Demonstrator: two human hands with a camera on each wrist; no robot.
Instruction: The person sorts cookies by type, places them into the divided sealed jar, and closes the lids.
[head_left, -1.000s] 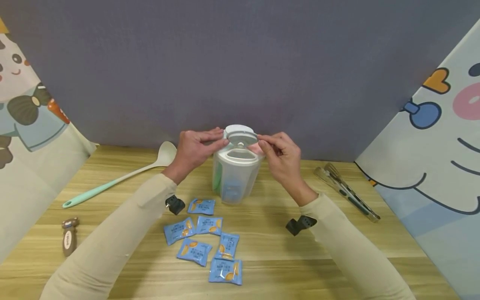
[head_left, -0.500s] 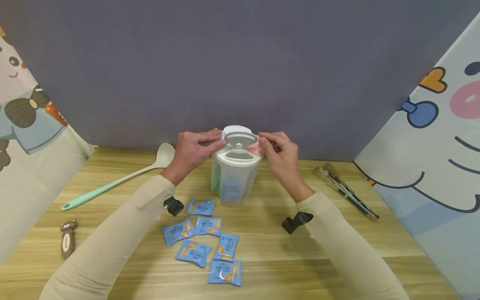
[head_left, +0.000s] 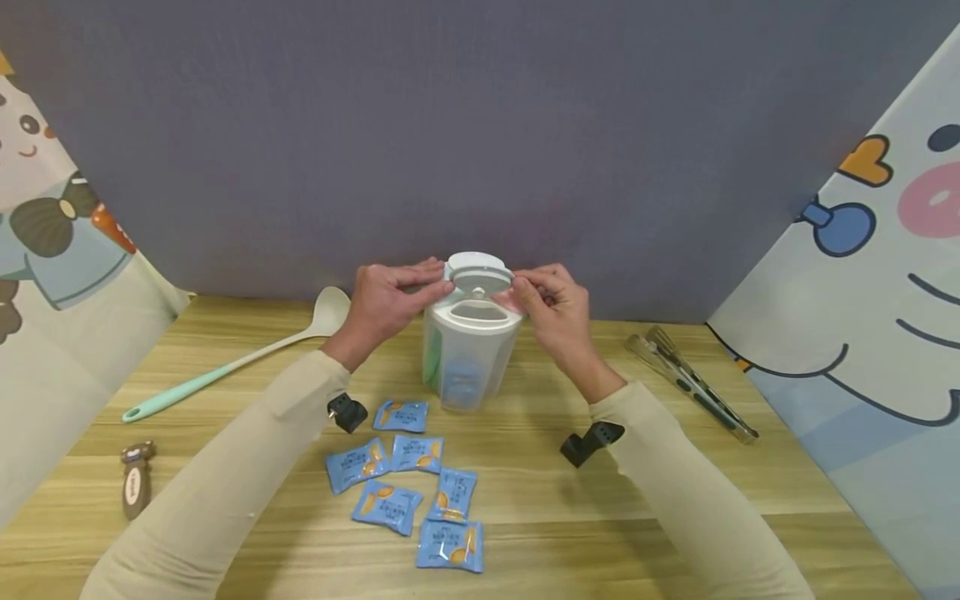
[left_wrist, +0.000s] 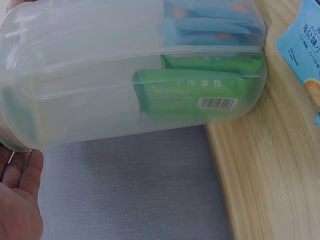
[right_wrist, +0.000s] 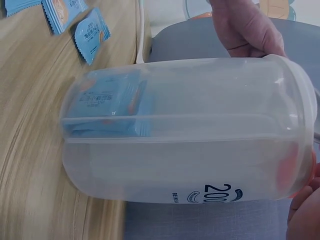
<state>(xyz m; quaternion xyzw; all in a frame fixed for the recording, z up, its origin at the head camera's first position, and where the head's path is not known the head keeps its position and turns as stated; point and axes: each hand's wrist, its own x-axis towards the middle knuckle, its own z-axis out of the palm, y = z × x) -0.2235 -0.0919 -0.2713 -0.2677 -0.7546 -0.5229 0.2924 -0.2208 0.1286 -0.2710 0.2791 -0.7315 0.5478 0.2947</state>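
A tall translucent storage container (head_left: 482, 354) with a white lid (head_left: 480, 310) stands upright on the table, near the dark wall. Blue packets (right_wrist: 105, 102) lie in one compartment and green packets (left_wrist: 195, 90) in another. My left hand (head_left: 381, 304) holds the lid's left side, fingers reaching to the back and thumb at the front. On the lid's right, above a pink flap (head_left: 508, 300), my right hand (head_left: 558, 308) pinches the end of a raised grey ring (head_left: 483, 270) between thumb and index finger. The right wrist view cuts off most of this hand.
Several loose blue snack packets (head_left: 387, 505) lie in front of the container on the wooden table (head_left: 570, 542). To the left are a ladle (head_left: 247, 358) and a brown bear-shaped object (head_left: 137, 479). Metal tongs (head_left: 693, 385) lie to the right.
My right hand has shifted slightly left, its thumb and index finger closer in at the grey ring. The left hand, container and packets stay as they were; the head view has shifted a little.
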